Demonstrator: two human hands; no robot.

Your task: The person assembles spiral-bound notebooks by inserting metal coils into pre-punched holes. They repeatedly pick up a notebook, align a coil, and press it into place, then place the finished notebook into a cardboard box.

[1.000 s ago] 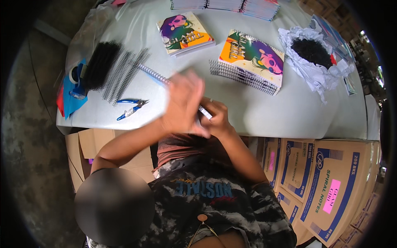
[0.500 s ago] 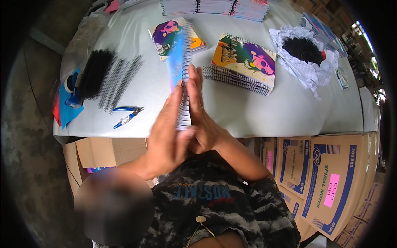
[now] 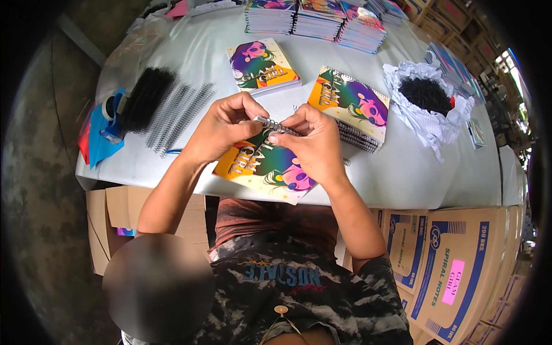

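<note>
A spiral notebook [image 3: 267, 164] with a colourful illustrated cover lies tilted near the table's front edge, cover up. Along its far edge runs a metal spiral wire [image 3: 280, 127]. My left hand [image 3: 221, 129] pinches the left end of this bound edge between thumb and fingers. Further right along the same edge, my right hand [image 3: 316, 141] has its thumb and fingertips closed on the coil. Just beyond my hands sits a small stack of matching covered pads [image 3: 261, 63]. To the right stands a pile of bound notebooks [image 3: 351, 106].
Loose metal coils [image 3: 178, 115] and a black coil bundle [image 3: 150, 99] lie left, by a blue tape dispenser [image 3: 115, 118]. Crumpled paper [image 3: 414, 123] holds a dark tangle [image 3: 426, 95] at right. Notebook stacks [image 3: 313, 23] line the back; cartons [image 3: 454, 264] stand below.
The notebook, held upright between my flattened palms before, is now lowered with its cover facing up. My hands have moved apart and now pinch its coiled edge.
</note>
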